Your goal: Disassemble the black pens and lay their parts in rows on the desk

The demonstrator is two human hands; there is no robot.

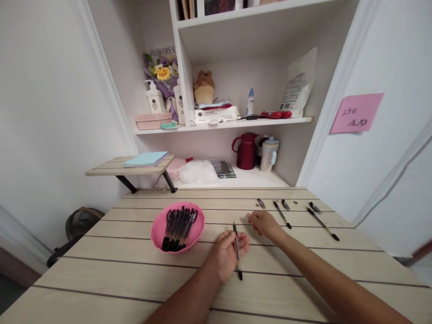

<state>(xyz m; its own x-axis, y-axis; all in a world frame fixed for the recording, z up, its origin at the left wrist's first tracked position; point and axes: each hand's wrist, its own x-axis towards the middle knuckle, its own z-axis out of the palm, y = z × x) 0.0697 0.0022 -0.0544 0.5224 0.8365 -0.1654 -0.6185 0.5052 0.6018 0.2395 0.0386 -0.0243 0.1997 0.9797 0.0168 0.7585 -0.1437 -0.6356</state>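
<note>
My left hand (227, 253) holds an uncapped black pen (237, 249), its tip pointing toward the shelves. To the right, my right hand (265, 224) is closed just above the table, fingers curled down; whatever is in them is hidden. Beyond it lie two more uncapped pens, a nearer pen (282, 214) and a farther pen (323, 223). Pen caps lie close by: one cap (261, 204), a second cap (285, 205) and a third cap (315, 207), with tiny bits beside them. Left of my hands, a pink bowl (157, 237) contains several capped black pens (180, 227).
Slatted wood covers the table (135, 274). A small raised stand (108, 166) with blue paper (146, 159) is at the back left. Behind the table, shelves hold a red jug (246, 151), a lidded cup (269, 155) and a plastic bag (198, 172). A pink note (357, 113) hangs on the right wall.
</note>
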